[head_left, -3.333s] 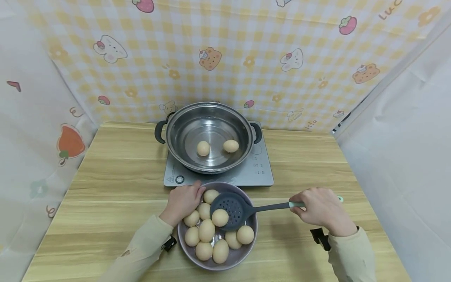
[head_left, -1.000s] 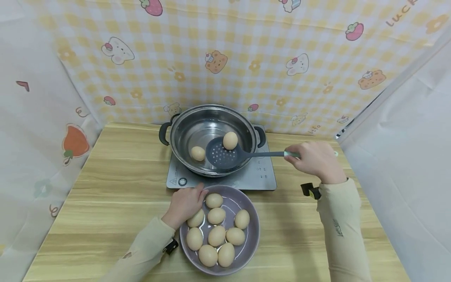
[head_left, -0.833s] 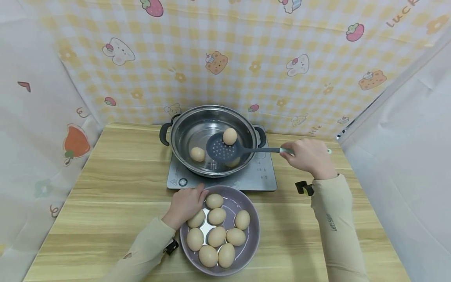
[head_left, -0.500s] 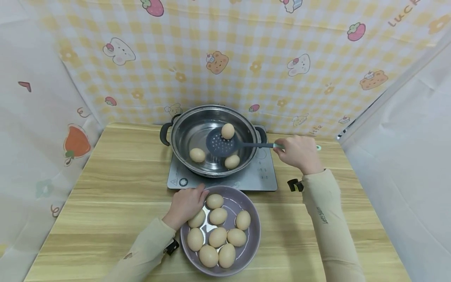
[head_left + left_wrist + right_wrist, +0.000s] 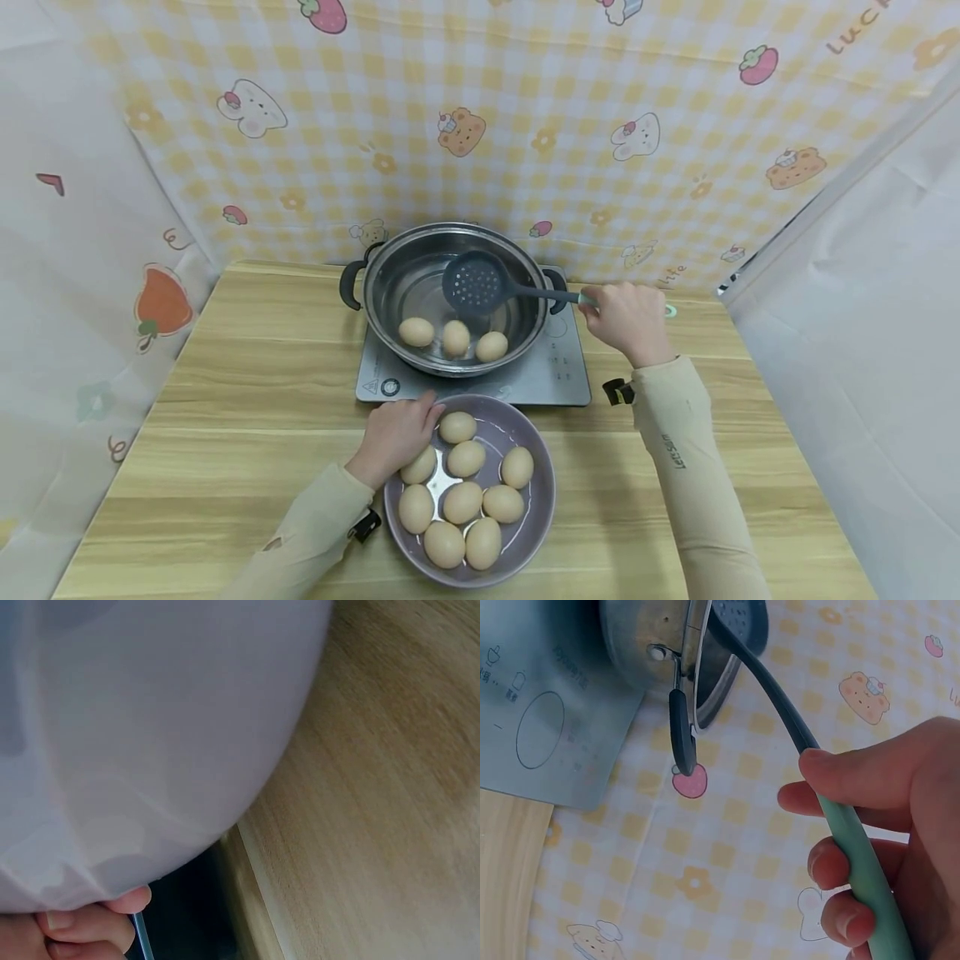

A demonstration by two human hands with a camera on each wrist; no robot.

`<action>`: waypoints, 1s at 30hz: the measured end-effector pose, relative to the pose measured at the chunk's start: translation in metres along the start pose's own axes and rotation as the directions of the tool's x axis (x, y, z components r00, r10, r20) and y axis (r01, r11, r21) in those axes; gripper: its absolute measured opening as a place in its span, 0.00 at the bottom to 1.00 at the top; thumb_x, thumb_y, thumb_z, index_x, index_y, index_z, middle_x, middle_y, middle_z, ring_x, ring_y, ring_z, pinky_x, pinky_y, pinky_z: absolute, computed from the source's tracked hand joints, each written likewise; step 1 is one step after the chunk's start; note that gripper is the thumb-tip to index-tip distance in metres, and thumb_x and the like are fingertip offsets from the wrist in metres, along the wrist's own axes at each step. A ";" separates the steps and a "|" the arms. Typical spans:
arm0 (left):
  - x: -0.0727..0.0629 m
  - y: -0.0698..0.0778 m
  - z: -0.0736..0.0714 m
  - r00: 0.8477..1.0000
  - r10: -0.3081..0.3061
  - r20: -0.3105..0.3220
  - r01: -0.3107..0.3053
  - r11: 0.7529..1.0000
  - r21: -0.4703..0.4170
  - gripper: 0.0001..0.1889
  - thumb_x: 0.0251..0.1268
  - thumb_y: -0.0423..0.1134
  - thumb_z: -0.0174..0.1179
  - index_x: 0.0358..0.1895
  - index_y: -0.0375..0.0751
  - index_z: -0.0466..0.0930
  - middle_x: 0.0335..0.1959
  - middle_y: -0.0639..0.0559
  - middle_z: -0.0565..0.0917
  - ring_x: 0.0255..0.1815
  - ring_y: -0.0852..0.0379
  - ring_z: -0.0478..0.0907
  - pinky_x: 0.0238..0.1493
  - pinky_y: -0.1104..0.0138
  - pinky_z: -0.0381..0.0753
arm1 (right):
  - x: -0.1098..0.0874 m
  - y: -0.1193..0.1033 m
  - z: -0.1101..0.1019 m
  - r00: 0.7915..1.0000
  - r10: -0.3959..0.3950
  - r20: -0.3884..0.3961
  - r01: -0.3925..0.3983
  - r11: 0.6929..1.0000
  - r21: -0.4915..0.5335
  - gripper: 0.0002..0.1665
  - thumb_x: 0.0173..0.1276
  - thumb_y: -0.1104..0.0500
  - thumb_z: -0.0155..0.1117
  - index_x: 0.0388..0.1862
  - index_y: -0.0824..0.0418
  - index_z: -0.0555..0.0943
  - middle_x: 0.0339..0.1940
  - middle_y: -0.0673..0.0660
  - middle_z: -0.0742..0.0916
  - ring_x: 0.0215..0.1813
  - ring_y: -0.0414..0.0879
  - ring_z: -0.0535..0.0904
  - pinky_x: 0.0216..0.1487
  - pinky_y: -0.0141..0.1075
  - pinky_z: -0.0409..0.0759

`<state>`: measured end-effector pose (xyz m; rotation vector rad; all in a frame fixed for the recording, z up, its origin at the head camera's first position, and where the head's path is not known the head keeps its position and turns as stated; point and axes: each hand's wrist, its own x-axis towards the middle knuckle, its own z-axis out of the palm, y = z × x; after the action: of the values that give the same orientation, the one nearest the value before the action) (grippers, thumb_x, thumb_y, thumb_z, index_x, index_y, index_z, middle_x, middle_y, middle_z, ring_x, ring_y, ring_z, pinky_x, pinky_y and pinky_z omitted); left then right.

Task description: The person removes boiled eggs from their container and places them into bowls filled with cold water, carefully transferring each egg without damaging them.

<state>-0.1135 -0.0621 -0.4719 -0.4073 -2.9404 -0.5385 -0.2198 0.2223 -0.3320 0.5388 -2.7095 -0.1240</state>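
Note:
My right hand (image 5: 628, 321) grips the green handle (image 5: 866, 885) of a dark grey skimmer (image 5: 476, 283). The skimmer's perforated head is over the steel pot (image 5: 390, 250) with nothing on it. Below it, three eggs (image 5: 456, 338) lie in a row along the near side of the pot, which seems to hold water. With its fingers curled over the rim, my left hand (image 5: 397, 437) holds the left edge of a mauve bowl (image 5: 543, 533). Several eggs (image 5: 462, 502) sit in that bowl, one partly hidden by the hand. The left wrist view shows fingertips (image 5: 90, 924) against the bowl's outer wall.
The pot stands on a flat grey induction cooker (image 5: 540, 387), its black handles jutting out left and right. The bowl is just in front of the cooker on a wooden table (image 5: 247, 400). A checked cloth (image 5: 525, 100) hangs right behind the pot.
One egg went from the bowl into the pot on the skimmer and has rolled off it, joining the two others. The right hand moved from the bowl to the pot; the left hand stayed.

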 end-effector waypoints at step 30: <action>0.000 0.000 0.000 1.000 0.003 0.010 -0.003 1.000 0.003 0.12 0.65 0.46 0.51 0.26 0.44 0.70 0.15 0.44 0.76 0.14 0.44 0.73 0.13 0.59 0.64 | -0.087 0.002 -0.051 0.908 0.005 -0.420 0.032 0.996 0.082 0.10 0.56 0.56 0.63 0.35 0.58 0.85 0.14 0.53 0.77 0.12 0.44 0.64 0.19 0.36 0.54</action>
<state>-0.1139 -0.0622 -0.4721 -0.4148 -2.9490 -0.5334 -0.1274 0.2571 -0.3145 0.5390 -2.2963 0.0993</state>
